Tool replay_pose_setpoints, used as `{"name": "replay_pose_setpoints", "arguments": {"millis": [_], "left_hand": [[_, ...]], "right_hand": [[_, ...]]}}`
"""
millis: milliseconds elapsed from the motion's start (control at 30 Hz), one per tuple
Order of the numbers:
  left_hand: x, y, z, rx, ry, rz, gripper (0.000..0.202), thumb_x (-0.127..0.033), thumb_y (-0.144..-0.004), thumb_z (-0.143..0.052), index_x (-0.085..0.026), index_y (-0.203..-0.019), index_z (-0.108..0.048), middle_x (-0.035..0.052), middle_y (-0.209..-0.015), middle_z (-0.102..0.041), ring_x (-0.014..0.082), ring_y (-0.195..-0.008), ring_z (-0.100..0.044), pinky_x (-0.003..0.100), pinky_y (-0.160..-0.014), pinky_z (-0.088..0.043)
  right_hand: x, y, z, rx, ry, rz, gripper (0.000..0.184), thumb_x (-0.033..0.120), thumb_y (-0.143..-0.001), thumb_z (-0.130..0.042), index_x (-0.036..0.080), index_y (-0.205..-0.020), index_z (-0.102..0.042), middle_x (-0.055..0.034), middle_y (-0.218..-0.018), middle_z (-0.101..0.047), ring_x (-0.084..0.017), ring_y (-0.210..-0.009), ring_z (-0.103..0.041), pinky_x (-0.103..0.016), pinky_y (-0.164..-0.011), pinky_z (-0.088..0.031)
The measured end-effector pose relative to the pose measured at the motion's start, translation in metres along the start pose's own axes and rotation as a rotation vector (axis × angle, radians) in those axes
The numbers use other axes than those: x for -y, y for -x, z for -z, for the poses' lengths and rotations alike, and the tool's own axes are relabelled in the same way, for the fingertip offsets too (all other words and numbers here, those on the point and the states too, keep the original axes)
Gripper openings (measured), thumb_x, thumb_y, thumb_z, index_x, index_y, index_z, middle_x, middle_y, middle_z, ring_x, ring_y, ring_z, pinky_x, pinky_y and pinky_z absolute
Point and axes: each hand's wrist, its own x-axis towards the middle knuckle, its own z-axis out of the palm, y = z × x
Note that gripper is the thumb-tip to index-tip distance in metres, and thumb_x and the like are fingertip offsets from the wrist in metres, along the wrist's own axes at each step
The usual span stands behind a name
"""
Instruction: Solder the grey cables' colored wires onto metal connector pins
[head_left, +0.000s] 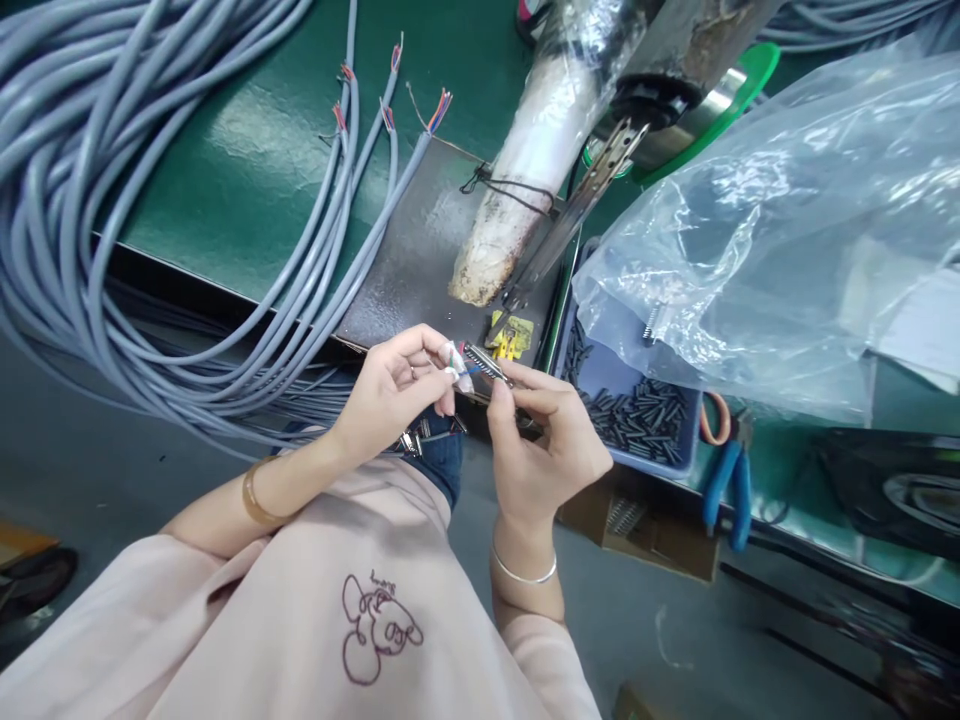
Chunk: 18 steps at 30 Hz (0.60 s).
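Observation:
My left hand is closed in a pinch on thin coloured wires, with red, green and blue showing. White wrapping covers its fingertips. In my right hand, thumb and fingers grip a narrow metal-and-black multi-pin connector, which the wires meet at its left end. Both hands are close together in front of the table edge. Just beyond them sits a soldering iron stand's yellow piece, beneath a slim metal rod. Several metal connector ends hang below my left hand.
Grey cables lie coiled at left, with stripped ends on the green table. A plastic-wrapped tube slopes down ahead. To the right are a blue bin of small black tubes, a clear plastic bag and blue-handled pliers.

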Motion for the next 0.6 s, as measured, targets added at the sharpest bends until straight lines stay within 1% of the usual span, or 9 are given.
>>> {"name": "replay_pose_setpoints", "arguments": {"millis": [100,167,300,367,433,467,533,567,600], "left_hand": [[0.001,0.002,0.004,0.06,0.096,0.06,0.011,-0.019,-0.075,-0.075,-0.016,-0.079,-0.065,0.0007,-0.064,-0.07,0.0095,-0.055,-0.063,0.02,-0.058,-0.054],[0.002,0.003,0.006,0.076,0.14,0.091,0.012,-0.021,-0.075,-0.077,-0.015,-0.079,-0.067,0.0017,-0.067,-0.071,0.0103,-0.057,-0.065,0.022,-0.06,-0.055],[0.005,0.006,0.008,0.085,0.188,0.127,0.019,-0.024,-0.072,-0.082,-0.016,-0.076,-0.066,0.0015,-0.069,-0.072,0.0098,-0.056,-0.064,0.021,-0.057,-0.055],[0.006,0.007,0.009,0.089,0.204,0.138,0.022,-0.025,-0.071,-0.085,-0.016,-0.077,-0.066,0.0007,-0.068,-0.072,0.009,-0.054,-0.064,0.02,-0.055,-0.054],[0.007,0.007,0.009,0.085,0.225,0.142,0.024,-0.025,-0.07,-0.086,-0.016,-0.079,-0.065,-0.0003,-0.067,-0.072,0.0079,-0.052,-0.063,0.018,-0.054,-0.053],[0.008,0.007,0.01,0.083,0.235,0.144,0.025,-0.024,-0.07,-0.086,-0.016,-0.079,-0.064,-0.0007,-0.066,-0.071,0.0075,-0.052,-0.063,0.017,-0.053,-0.052],[0.009,0.007,0.01,0.076,0.245,0.147,0.026,-0.024,-0.07,-0.086,-0.017,-0.079,-0.063,-0.0011,-0.065,-0.07,0.0073,-0.053,-0.063,0.017,-0.054,-0.052],[0.01,0.006,0.01,0.071,0.244,0.147,0.026,-0.024,-0.069,-0.087,-0.017,-0.078,-0.063,-0.0013,-0.064,-0.07,0.0074,-0.053,-0.063,0.017,-0.055,-0.052],[0.01,0.006,0.01,0.066,0.239,0.148,0.026,-0.025,-0.069,-0.087,-0.017,-0.078,-0.063,-0.0016,-0.064,-0.069,0.0074,-0.054,-0.063,0.017,-0.055,-0.052]], "right_hand": [[0.0,0.004,0.004,0.015,-0.017,-0.033,0.015,0.014,-0.088,-0.072,0.022,-0.082,-0.06,0.0003,-0.091,-0.08,-0.014,-0.084,-0.079,-0.02,-0.065,-0.061],[0.0,0.007,0.006,0.015,-0.014,-0.031,0.015,0.013,-0.088,-0.072,0.022,-0.083,-0.061,0.0002,-0.093,-0.08,-0.014,-0.084,-0.079,-0.02,-0.065,-0.06],[0.003,0.011,0.007,0.009,-0.027,-0.039,0.014,0.013,-0.088,-0.073,0.022,-0.084,-0.063,0.0011,-0.094,-0.08,-0.014,-0.084,-0.079,-0.02,-0.066,-0.06],[0.003,0.012,0.008,-0.026,-0.061,-0.07,0.011,0.013,-0.088,-0.072,0.021,-0.087,-0.065,0.0008,-0.094,-0.08,-0.015,-0.083,-0.079,-0.021,-0.065,-0.061],[0.001,0.009,0.008,-0.142,-0.099,-0.059,0.008,0.013,-0.09,-0.069,0.021,-0.091,-0.07,0.0019,-0.084,-0.078,-0.013,-0.067,-0.076,-0.021,-0.054,-0.058],[0.0,0.006,0.009,-0.25,-0.121,-0.012,0.008,0.015,-0.092,-0.068,0.021,-0.093,-0.072,0.0036,-0.075,-0.075,-0.011,-0.054,-0.07,-0.02,-0.046,-0.052],[-0.001,0.0,0.012,-0.496,-0.159,0.122,0.01,0.019,-0.092,-0.07,0.023,-0.099,-0.076,0.007,-0.064,-0.065,-0.005,-0.034,-0.047,-0.02,-0.032,-0.037],[-0.001,-0.002,0.013,-0.582,-0.171,0.179,0.014,0.02,-0.091,-0.071,0.024,-0.104,-0.076,0.0078,-0.062,-0.061,-0.003,-0.031,-0.039,-0.021,-0.029,-0.032],[-0.001,-0.003,0.014,-0.622,-0.174,0.196,0.02,0.02,-0.091,-0.071,0.025,-0.111,-0.075,0.0077,-0.063,-0.061,-0.003,-0.031,-0.039,-0.021,-0.028,-0.032]]}}
